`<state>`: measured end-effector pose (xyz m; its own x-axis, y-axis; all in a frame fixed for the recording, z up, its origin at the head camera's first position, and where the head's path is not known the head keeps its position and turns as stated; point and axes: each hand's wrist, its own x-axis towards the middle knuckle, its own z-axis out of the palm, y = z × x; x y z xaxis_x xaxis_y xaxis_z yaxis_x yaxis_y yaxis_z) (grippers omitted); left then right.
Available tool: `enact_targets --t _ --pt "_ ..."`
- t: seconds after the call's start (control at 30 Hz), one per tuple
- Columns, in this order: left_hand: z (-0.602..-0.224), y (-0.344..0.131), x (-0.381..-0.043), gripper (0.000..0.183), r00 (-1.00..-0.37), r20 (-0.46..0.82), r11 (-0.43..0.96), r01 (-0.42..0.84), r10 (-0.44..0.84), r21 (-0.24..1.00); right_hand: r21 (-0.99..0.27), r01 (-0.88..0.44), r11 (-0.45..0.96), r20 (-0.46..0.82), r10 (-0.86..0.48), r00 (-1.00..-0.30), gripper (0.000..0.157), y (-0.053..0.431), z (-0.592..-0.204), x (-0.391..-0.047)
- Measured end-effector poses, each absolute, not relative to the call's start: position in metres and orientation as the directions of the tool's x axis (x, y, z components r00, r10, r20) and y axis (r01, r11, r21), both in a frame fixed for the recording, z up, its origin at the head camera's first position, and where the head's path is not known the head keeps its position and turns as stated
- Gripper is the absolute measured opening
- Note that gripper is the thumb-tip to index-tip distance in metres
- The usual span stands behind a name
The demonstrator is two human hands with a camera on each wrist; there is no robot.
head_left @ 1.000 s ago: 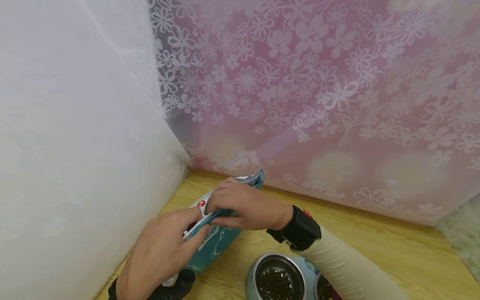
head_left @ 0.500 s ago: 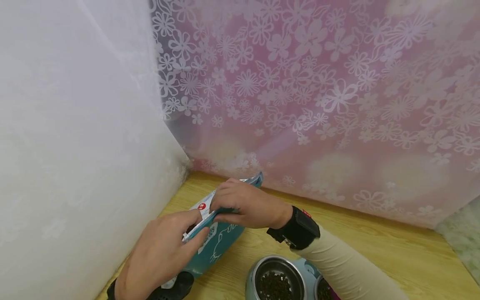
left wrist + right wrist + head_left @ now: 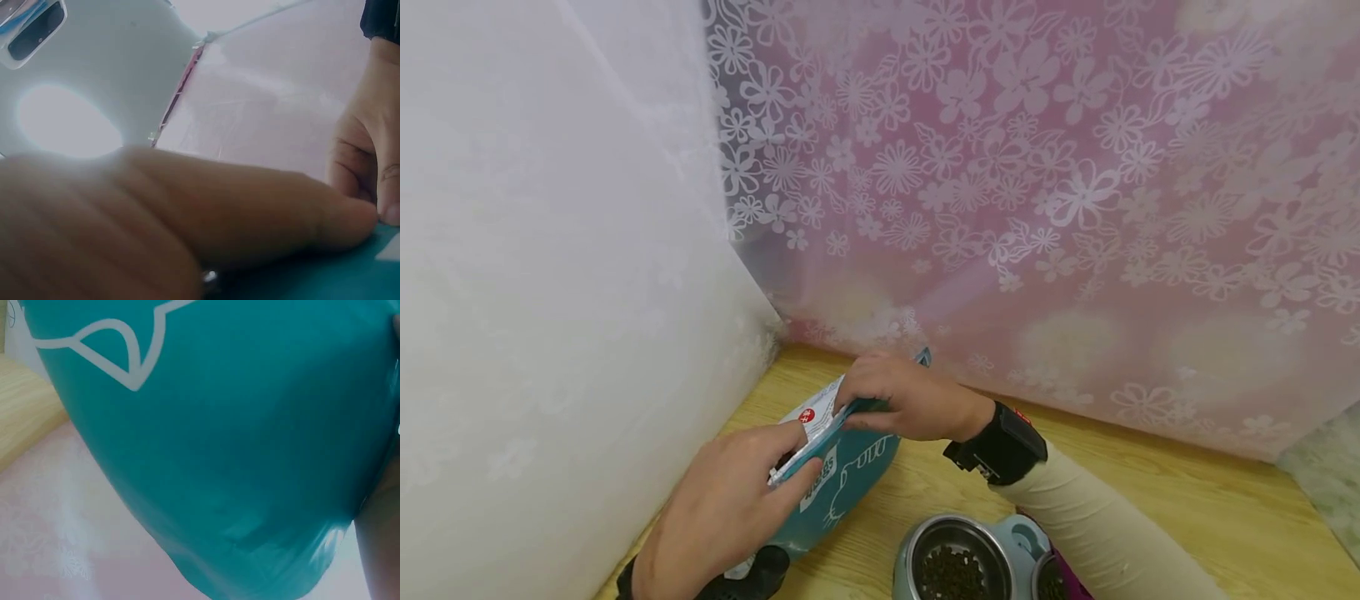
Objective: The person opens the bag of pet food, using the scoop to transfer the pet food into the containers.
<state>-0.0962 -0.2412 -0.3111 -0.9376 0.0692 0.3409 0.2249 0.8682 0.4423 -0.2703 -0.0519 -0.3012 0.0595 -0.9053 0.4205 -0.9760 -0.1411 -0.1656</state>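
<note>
A teal pouch with a white line drawing and a white side panel with a red spot leans between both hands in the head view. My left hand pinches the near end of its top edge, thumb on the teal face. Farther along that edge, my right hand pinches it between thumb and fingers. A dark gap shows at the mouth beside the left fingers. In the left wrist view the right hand meets the teal edge. The pouch's smooth teal face fills most of the right wrist view.
A light blue double feeder stands at the bottom of the head view. Its steel bowl holds brown kibble; a second bowl is partly behind the sleeve. Behind the wooden surface hangs a pink flowered sheet, with a white sheet left.
My right hand has slid along the pouch's top edge, up and to the right, away from the left hand. More of the teal face shows. The left hand has barely moved.
</note>
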Motion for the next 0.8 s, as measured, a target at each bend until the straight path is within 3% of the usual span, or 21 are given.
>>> enact_targets --t 0.47,0.8 --pt "-0.312 -0.241 -0.098 0.007 -0.931 0.354 0.868 0.245 0.087 0.432 -0.148 -0.982 -0.114 0.402 -0.914 0.045 0.015 -0.051 -0.303 -0.266" --pt "-0.309 -0.24 -0.099 0.008 -0.96 0.274 0.861 0.185 0.055 0.474 -0.223 -0.97 -0.092 0.415 -0.91 -0.009 0.017 -0.038 -0.299 -0.287"
